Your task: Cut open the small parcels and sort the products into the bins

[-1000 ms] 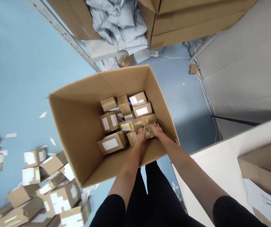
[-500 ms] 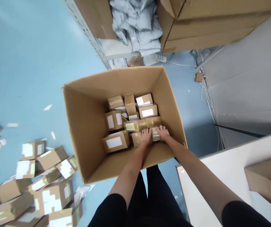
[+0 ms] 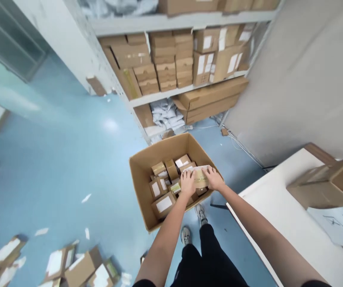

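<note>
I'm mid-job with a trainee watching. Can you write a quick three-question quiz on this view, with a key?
1. True or false: the left hand and the right hand are on the same small box.
2. Multiple choice: on which side of the person is the white table? A: left; B: right; C: both.
3. Fill in the gap: the shelving beyond the large open carton holds many ___ boxes.

Key: 1. True. 2. B. 3. cardboard.
</note>
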The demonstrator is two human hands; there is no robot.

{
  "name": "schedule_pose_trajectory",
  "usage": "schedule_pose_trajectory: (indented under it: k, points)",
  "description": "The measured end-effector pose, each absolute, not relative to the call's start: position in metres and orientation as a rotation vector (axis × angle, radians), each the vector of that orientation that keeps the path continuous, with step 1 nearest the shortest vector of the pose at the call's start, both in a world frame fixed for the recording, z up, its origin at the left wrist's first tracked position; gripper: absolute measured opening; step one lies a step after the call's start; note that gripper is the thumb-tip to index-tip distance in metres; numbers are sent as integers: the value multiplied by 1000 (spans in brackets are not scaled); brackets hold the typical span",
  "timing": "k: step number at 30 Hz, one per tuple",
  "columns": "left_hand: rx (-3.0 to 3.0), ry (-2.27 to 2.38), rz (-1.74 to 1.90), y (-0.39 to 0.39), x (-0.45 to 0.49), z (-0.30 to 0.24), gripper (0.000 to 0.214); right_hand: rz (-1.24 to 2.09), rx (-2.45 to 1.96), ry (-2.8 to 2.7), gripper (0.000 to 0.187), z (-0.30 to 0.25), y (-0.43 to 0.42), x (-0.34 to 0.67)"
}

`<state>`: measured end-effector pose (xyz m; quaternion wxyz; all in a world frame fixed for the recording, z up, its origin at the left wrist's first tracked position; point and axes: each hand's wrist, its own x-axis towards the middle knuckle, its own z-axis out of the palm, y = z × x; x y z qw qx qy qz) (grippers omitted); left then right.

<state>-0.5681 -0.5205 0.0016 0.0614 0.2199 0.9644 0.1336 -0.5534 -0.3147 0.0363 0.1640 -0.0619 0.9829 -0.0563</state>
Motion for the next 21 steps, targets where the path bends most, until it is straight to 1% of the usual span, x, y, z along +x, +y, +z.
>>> schedule_pose_trajectory:
  k: [5,10,15,21]
  points:
    - [915,3011,344,-515,-545,70,106,-261,1,2970,112,96,-311,-501]
    - [1181,2988,309,-469,-496,100,108,-312,211,3090,114,111,-272,-420]
    - [1536,2814,246,-385,-431,107,111,-365,554,3112,117,102,-207,-308]
    - [1944,2481,193,-242,-307,112,107,-406,1107,2973,111,107,-119,-135]
